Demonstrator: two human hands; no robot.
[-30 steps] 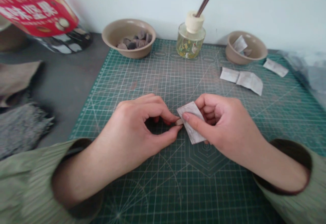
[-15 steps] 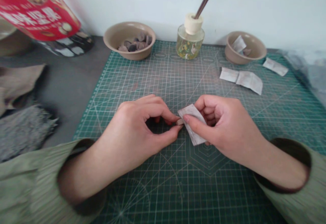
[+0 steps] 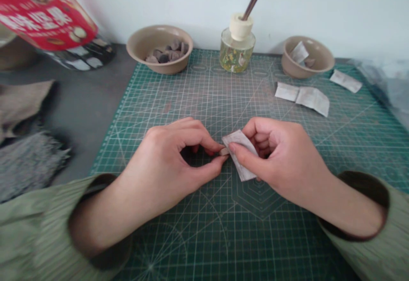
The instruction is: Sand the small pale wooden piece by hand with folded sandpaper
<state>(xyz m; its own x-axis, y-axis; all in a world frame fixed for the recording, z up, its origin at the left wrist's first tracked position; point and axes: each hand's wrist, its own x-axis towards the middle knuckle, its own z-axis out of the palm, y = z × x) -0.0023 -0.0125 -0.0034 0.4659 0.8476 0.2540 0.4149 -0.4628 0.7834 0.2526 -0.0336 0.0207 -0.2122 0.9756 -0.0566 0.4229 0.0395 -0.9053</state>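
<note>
Fleecy grey cloth (image 3: 32, 162): on the dark tabletop (image 3: 96, 98), beside the mat; frayed edge could shed fibres onto the work if dragged across.
Left bowl (image 3: 169, 67): upright at the mat's back edge, holding small stone-like pieces (image 3: 174, 54); a knock from a forearm could spill them.
Left hand (image 3: 166, 157): thumb and forefinger pinching the small pale piece; little contact area, so a sideways push could twist it loose or flick it away.
Small pale piece (image 3: 224, 151): at the left fingertips, just over the mat's middle, its right end meeting the sheet's edge; mostly covered by fingers, so a slip or an uneven face would be hard to spot.
Pale smudged sheet (image 3: 244, 168): looks like sandpaper, grit side not visible; too much thumb pressure could crease it or let it skid onto the left fingertips and scrape skin.
Reed diffuser (image 3: 237, 57): glass, upright behind the hands; its tall reeds give a reaching arm something to catch, with a liquid spill likely if tipped.
Right hand (image 3: 289, 155): gripping the sheet, thumb on top, other fingers curled; a loose hold could let it slide.
Right bowl (image 3: 295, 69): upright, pale scraps inside.
Loose pale sheets (image 3: 311, 98): lying on the cutting mat (image 3: 204, 238); light, easily brushed aside by a sleeve.
</note>
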